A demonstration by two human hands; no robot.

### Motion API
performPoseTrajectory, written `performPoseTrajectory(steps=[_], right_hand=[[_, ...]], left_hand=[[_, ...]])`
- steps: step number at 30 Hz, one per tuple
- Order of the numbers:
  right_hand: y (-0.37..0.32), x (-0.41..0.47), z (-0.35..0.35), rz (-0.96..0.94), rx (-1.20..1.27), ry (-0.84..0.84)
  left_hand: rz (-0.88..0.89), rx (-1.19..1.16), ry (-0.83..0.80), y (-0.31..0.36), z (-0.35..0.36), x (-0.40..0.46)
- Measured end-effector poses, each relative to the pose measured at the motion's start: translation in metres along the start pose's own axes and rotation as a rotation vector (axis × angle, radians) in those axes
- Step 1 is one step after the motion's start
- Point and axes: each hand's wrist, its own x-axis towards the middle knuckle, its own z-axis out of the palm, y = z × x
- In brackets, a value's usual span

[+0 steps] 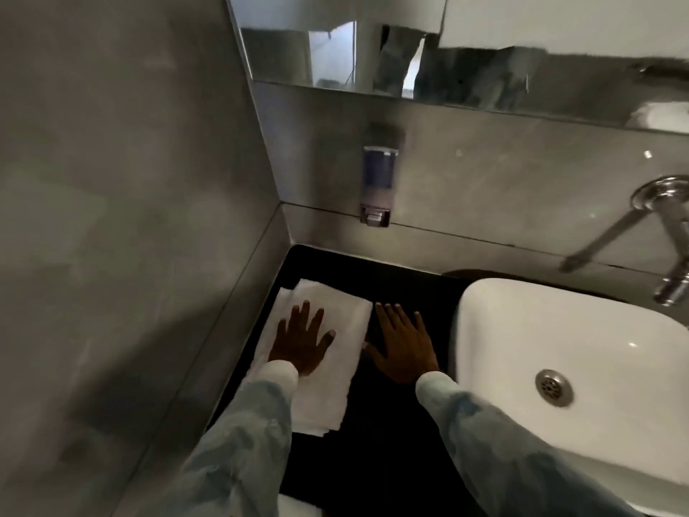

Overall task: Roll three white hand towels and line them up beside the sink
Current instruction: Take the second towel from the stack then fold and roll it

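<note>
Head view: a flat left hand [298,339] presses a folded white terry hand towel [317,367] on the black counter [391,423], left of the white ceramic sink [484,330]; the open right hand [404,347] rests alongside. Smoothing before rolling should keep the roll tight and even.
</note>
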Motion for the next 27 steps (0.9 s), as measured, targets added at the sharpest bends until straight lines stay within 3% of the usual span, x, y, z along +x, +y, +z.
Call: performPoseTrajectory(steps=[2, 10, 13, 17, 21, 24, 27], right_hand=[[-0.007, 0.032, 0.009, 0.057, 0.048, -0.058], [-0.016, 0.103, 0.024, 0.278, 0.188, -0.134], [-0.01, 0.116, 0.027, 0.328, 0.282, -0.158], [-0.001, 0.122, 0.03, 0.41, 0.449, -0.164], [0.002, 0.11, 0.022, 0.399, 0.512, -0.099], [-0.001, 0.092, 0.004, 0.356, 0.566, -0.04], [-0.002, 0.066, -0.018, 0.318, 0.67, -0.116]], left_hand=[[0.001, -0.019, -0.036, -0.021, 0.0, 0.029], [0.182, -0.061, 0.143, -0.056, -0.02, 0.109], [0.141, -0.187, 0.134, -0.057, -0.021, 0.126], [0.143, -0.176, 0.044, -0.055, -0.03, 0.141], [0.124, -0.155, 0.093, -0.049, -0.054, 0.132], [0.099, -0.161, -0.011, -0.039, -0.08, 0.109], [0.03, -0.065, -0.273, -0.018, -0.117, 0.073]])
